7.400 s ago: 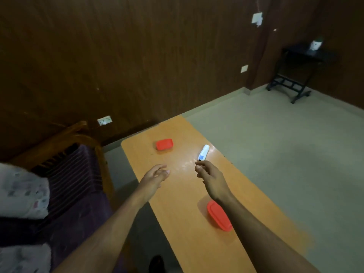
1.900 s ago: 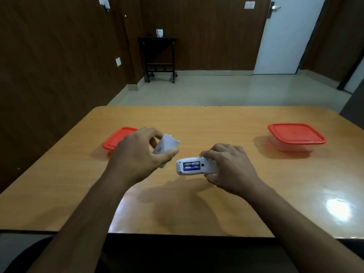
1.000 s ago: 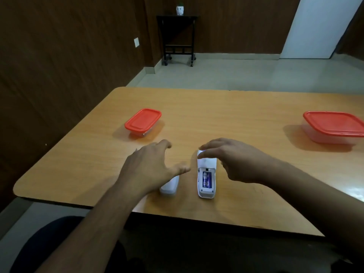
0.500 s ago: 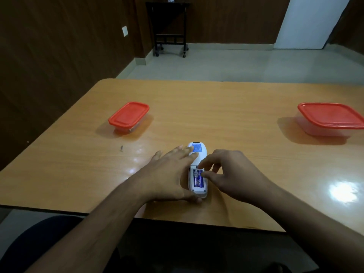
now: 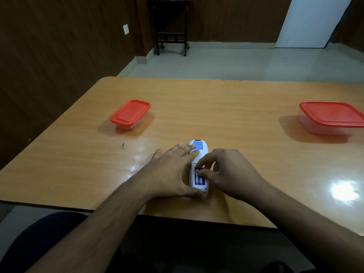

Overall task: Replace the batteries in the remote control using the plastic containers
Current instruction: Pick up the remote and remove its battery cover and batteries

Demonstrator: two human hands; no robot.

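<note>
A white remote control [image 5: 198, 147] lies face down on the wooden table [image 5: 216, 107] near its front edge. Its battery bay is open and blue batteries [image 5: 197, 180] show inside. My left hand [image 5: 171, 172] rests along the remote's left side with straight fingers, the thumb against its near end. My right hand [image 5: 230, 172] reaches into the bay from the right, thumb and forefinger pinching a battery at its far end. The removed battery cover is hidden, likely under my left hand. A small red-lidded container [image 5: 131, 113] stands at the left, a larger one [image 5: 331, 115] at the right.
Both containers have their lids on. A small dark speck [image 5: 123, 145] lies on the table left of my hands. Beyond the table are the floor, a dark wheeled stand [image 5: 170, 26] by the wall and a white door [image 5: 311, 20].
My left hand moved from the loose cover onto the remote's left side. My right hand dropped into the battery bay, and its fingertips now pinch a battery.
</note>
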